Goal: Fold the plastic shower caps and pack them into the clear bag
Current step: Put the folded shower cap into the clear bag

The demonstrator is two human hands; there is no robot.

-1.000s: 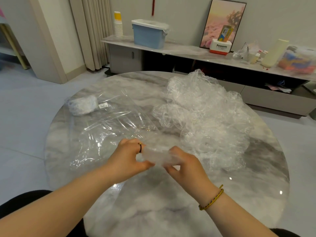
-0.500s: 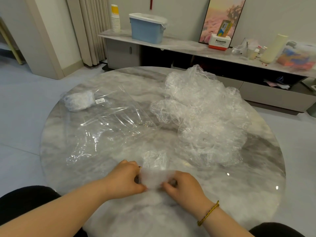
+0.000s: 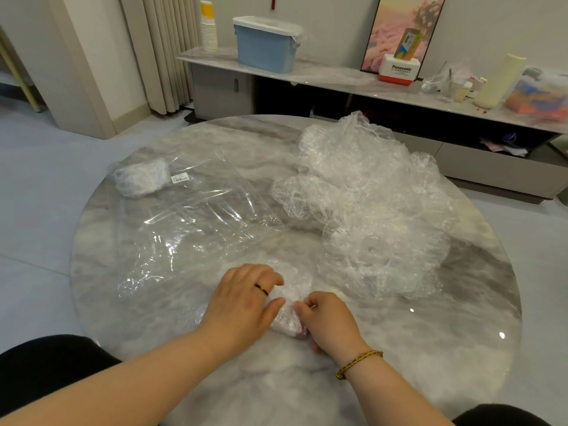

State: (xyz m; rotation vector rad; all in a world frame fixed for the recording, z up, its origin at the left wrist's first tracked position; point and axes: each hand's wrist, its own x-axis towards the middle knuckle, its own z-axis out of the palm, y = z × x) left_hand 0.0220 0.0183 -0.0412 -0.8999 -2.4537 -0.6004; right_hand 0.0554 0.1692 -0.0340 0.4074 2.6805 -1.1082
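Round marble table [image 3: 430, 348]. Low sideboard [image 3: 322, 73] behind it, bearing: stacked paper cups [image 3: 209, 32], blue lidded bin [image 3: 266, 47], Panasonic box [image 3: 398, 70], framed picture [image 3: 396, 26]. Beige curtain [image 3: 166, 50] at left.

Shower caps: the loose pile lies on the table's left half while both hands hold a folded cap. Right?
No: the head view shows the loose pile on the right half of the table. The left hand and right hand do hold a folded cap.
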